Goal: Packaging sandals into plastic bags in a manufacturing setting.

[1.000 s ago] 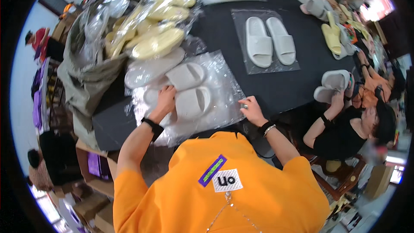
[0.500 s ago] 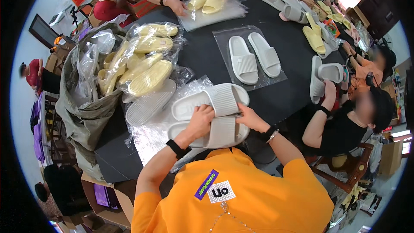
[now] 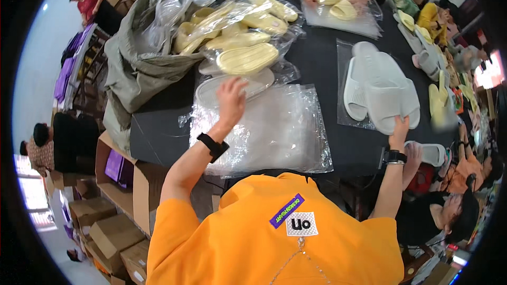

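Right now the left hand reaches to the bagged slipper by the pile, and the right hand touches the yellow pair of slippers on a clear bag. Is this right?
Not quite. In the head view the pair of slippers under the right hand is white, not yellow. The left hand does reach to the bagged slipper by the pile.

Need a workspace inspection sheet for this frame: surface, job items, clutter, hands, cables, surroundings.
Surface: dark table, crowded.
Job's things: white slippers on a clear bag; stack of empty clear bags; bagged white slipper.
Clutter: bagged yellow slippers, grey sack.
Hands: left hand on the bagged white slipper; right hand at the white slippers' edge.
Cables: nothing seen.
Surroundings: cardboard boxes, other people around.
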Demonstrator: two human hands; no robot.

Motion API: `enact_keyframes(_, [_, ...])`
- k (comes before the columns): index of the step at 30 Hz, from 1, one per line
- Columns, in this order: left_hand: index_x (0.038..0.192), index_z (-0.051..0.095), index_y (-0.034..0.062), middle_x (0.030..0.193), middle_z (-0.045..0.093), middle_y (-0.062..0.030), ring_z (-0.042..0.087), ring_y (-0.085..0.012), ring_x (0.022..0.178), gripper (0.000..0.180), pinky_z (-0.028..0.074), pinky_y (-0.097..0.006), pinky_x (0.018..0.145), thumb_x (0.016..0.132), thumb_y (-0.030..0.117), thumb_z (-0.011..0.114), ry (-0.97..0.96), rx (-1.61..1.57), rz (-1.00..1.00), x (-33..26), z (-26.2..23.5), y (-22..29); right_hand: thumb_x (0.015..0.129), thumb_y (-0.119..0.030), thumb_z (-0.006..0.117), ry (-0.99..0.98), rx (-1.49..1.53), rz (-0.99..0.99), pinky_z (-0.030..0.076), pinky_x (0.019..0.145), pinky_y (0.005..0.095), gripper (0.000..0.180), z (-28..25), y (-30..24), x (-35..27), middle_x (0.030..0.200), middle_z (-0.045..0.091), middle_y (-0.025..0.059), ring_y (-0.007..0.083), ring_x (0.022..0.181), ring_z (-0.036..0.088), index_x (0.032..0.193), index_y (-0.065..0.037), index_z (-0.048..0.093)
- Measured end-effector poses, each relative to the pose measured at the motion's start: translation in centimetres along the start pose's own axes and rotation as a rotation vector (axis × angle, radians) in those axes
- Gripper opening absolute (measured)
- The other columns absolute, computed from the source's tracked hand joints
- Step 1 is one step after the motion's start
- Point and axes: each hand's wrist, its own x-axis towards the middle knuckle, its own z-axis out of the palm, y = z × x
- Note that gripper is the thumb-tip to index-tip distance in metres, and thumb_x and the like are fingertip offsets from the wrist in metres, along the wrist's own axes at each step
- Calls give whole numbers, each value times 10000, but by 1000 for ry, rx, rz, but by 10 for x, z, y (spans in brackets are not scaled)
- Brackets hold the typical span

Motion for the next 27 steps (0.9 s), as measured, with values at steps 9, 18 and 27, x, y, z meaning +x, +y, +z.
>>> enact_keyframes(9, [1279, 383, 28, 1229, 467, -155, 465, -273, 1097, 580, 368, -367, 883, 813, 299, 596, 120, -15, -875, -11, -36, -124, 778, -115, 614, -197, -274, -155, 299, 972, 329, 685, 116, 70, -23, 1299, 366, 114, 234, 1166, 371, 1354, -32, 253])
enact_keyframes(18, [1147, 478, 5, 957, 579, -91, 580, -187, 795, 442, 476, -318, 645, 791, 222, 625, 11, -887, -974, -17, -36, -108, 832, -179, 590, -1251, -431, 251, 439, 822, 291, 450, 251, 57, -116, 1162, 524, 106, 173, 951, 548, 1244, -57, 455])
enact_keyframes(27, [1222, 447, 114, 1198, 469, -116, 434, -290, 1102, 557, 357, -407, 887, 689, 69, 600, 255, 176, -190, 34, -42, -68, 842, -202, 574, -1224, -556, 91, 452, 817, 302, 446, 274, 43, -115, 1161, 537, 125, 185, 948, 561, 1243, -47, 453])
